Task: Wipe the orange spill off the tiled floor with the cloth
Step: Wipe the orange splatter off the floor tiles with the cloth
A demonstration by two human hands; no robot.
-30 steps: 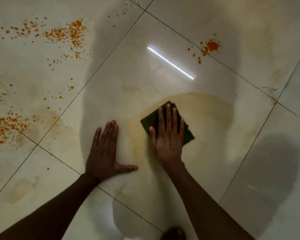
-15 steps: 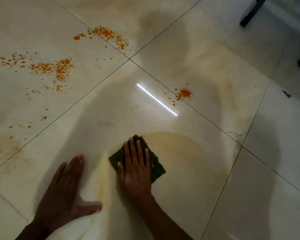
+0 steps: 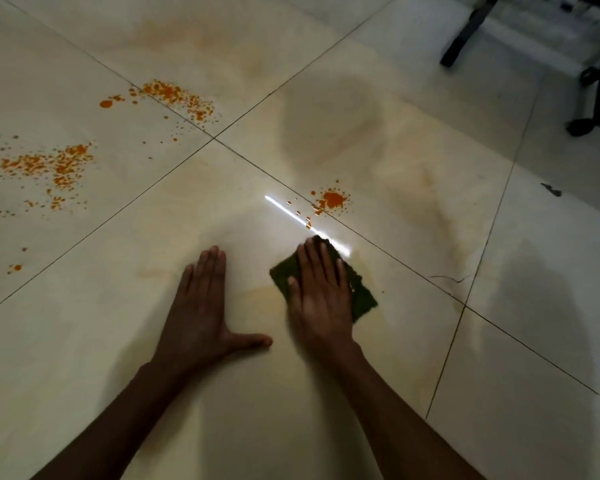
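My right hand lies flat on a dark green cloth and presses it against the cream tiled floor. The cloth's far corner sits just short of a small orange splat. My left hand rests flat on the tile beside it, fingers together and thumb spread, holding nothing. More orange droplets are scattered at the left and near the tile joint further back. Pale yellowish smears mark the tiles around the cloth.
Black chair legs with a castor stand at the top right. A strip of reflected light runs across the tile ahead of the cloth. A dark chip and a hairline crack mark the tiles to the right.
The view has tilted up and forward, bringing the chair legs in. My right hand has slid the cloth forward toward the small orange splat. My left hand stays planted flat.
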